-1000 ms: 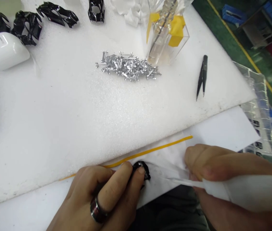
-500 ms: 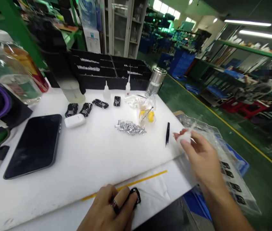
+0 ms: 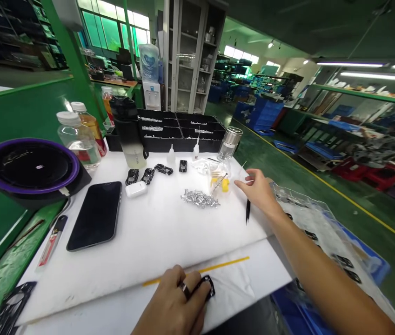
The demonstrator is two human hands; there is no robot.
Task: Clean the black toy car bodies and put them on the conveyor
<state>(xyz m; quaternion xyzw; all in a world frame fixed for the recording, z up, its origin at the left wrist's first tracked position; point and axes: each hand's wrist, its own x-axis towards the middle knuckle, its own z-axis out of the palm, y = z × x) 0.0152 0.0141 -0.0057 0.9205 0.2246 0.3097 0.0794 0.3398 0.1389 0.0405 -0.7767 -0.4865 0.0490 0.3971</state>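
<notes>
My left hand is closed around a small black toy car at the table's front edge, over a white cloth. Its fingers hide part of the car. My right hand reaches over the table's right side, thumb and fingers apart, with nothing visible held. Below it lie black tweezers, their upper end hidden by the hand. A thin needle-like tip rises just beyond the fingertips; its base is unclear. Left of the hand are yellow pieces and a pile of silver screws.
Several black toy cars lie near a white case. A tablet rests at left. A dark bottle, a glass jar and a black compartment tray stand behind. A clear tray of black parts is at right.
My right hand has moved forward and left, and the white object it held is no longer in its fingers. My left hand keeps the toy car. The camera view has shifted.
</notes>
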